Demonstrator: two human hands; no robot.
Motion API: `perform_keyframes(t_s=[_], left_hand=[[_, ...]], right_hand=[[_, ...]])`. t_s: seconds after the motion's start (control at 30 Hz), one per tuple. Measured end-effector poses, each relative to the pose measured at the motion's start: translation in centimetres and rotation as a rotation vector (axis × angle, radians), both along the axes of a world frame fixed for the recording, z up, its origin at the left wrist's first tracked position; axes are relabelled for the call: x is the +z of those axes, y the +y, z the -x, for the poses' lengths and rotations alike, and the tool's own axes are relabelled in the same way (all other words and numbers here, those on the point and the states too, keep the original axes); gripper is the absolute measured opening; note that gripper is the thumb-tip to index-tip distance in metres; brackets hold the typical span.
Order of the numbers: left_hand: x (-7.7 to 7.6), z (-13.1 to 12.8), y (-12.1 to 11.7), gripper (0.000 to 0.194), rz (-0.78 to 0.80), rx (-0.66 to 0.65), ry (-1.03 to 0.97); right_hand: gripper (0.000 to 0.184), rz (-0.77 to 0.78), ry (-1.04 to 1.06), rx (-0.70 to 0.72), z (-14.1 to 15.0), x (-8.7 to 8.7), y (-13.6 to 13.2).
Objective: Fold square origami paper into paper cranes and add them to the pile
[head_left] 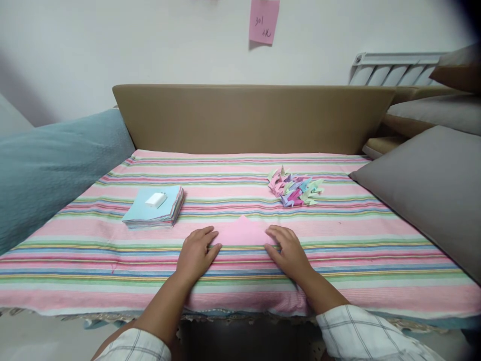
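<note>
A pink sheet of paper [242, 234], folded to a triangle with its peak pointing away from me, lies on the striped cloth [240, 281]. At its left corner rests my left hand [198, 253], palm down, thumb apart from the fingers. My right hand [287, 250] lies in the same way at the right corner, with a gap between thumb and fingers. Fingertips of both hands are at the paper's edges; whether they press on it I cannot tell. Behind the right hand is a heap of folded paper cranes [295, 188] in several colours.
On the left stands a stack of square coloured paper [141, 213] with a white charger plug [156, 200] on top. A brown backboard [251, 120] closes off the far side. Grey cushions [432, 185] border the right, a blue-green covered cushion [63, 160] the left. A pink note [263, 22] hangs on the wall.
</note>
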State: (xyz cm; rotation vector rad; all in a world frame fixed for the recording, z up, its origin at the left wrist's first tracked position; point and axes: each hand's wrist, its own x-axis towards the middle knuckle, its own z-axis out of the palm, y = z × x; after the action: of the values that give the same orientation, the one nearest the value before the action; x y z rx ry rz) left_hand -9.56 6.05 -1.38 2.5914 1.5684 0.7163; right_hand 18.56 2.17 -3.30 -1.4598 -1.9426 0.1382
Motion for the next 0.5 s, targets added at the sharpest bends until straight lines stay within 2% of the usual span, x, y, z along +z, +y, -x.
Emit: perform_keyframes(t_s=[0.2,0.5], left_hand=[[0.11,-0.01,-0.01,0.029,0.022,-0.004,-0.023],[-0.06,0.28,0.13,0.024,0.052,-0.018,-0.127]], right_hand=[[0.036,0.082,-0.076,-0.091,-0.01,-0.46,0.19],[0.03,0.025,-0.002,-0.069,0.01,-0.58,0.23]])
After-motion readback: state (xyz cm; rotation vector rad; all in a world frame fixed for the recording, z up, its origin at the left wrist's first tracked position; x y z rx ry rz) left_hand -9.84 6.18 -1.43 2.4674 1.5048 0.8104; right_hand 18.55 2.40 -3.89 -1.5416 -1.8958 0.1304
